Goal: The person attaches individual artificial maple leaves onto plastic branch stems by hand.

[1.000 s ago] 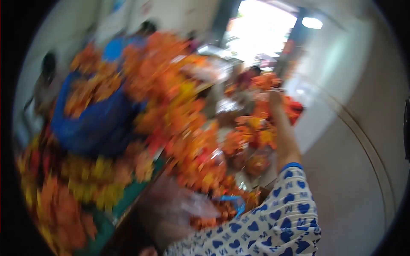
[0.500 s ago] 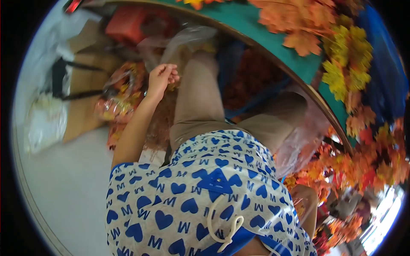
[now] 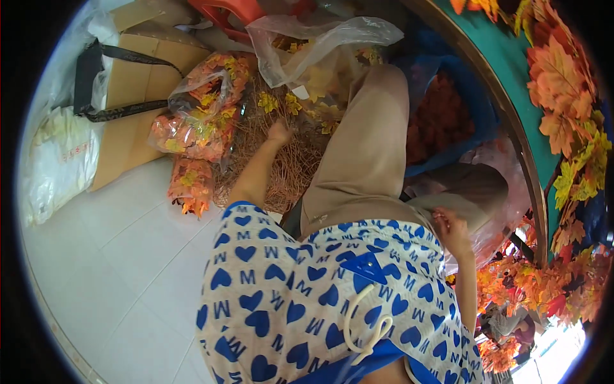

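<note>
Brown thin stems (image 3: 288,160) are heaped beside the left leg (image 3: 358,141), crossed in many directions, so that no single long axis can be made out. Yellow leaves (image 3: 268,101) are seen at the heap's far end, just beyond the left hand (image 3: 279,131). That hand is pointed away from the body, over the stems; how far its fingers are opened, or whether anything is gripped, cannot be told. By the lap, the right hand (image 3: 451,232) is held with fingers bent; its hold cannot be told. Bagged orange leaves (image 3: 192,137) are set left of the heap.
</note>
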`<state>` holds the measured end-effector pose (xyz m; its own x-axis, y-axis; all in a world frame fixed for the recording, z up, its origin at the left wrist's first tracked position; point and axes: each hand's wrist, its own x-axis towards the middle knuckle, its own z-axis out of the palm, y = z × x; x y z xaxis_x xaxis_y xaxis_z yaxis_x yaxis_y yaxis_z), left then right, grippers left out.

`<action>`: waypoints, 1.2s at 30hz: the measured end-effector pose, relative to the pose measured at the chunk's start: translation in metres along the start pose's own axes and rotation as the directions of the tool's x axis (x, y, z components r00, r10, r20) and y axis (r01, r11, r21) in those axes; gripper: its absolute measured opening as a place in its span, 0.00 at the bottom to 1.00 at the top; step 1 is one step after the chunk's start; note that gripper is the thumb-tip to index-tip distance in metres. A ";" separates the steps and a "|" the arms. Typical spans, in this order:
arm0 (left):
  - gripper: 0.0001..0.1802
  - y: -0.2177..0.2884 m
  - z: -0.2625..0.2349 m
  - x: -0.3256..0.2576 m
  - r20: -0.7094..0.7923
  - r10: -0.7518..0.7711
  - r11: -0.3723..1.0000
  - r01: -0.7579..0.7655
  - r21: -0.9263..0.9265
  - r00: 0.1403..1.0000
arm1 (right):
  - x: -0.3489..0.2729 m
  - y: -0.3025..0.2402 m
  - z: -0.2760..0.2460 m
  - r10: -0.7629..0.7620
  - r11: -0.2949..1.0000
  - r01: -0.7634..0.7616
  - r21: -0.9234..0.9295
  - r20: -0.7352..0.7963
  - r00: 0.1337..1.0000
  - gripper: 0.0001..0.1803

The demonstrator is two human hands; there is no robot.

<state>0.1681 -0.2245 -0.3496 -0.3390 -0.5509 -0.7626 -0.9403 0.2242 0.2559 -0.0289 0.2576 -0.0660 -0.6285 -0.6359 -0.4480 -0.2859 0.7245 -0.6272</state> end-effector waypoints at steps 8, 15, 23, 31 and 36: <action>0.38 0.004 0.062 0.029 -0.015 -0.037 0.993 0.038 0.112 0.999 | 0.004 0.009 0.006 0.172 0.983 -0.178 0.046 0.120 0.978 0.10; 0.14 -0.026 0.022 0.016 0.086 -0.131 0.491 0.140 -0.860 0.988 | 0.023 0.003 0.006 0.208 0.963 -0.230 0.138 0.154 0.966 0.11; 0.13 -0.022 -0.066 -0.157 0.231 0.257 0.527 0.064 -0.847 0.938 | 0.098 -0.155 0.036 -0.086 0.871 0.011 0.491 0.130 0.988 0.11; 0.11 0.042 -0.077 -0.268 -0.109 0.596 0.680 -0.573 -0.457 0.795 | 0.164 -0.241 0.200 -0.353 0.727 0.228 0.647 0.068 0.933 0.17; 0.12 0.011 -0.090 -0.245 -0.633 0.414 0.677 -0.686 -0.266 0.654 | 0.145 -0.227 0.178 -0.240 0.515 -0.230 0.826 0.396 0.886 0.14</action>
<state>0.2376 -0.1592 -0.1066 -0.6301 -0.7763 -0.0166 -0.4122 0.3163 0.8544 0.0740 -0.0465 -0.1019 -0.2022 -0.8427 -0.4990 0.5943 0.2994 -0.7464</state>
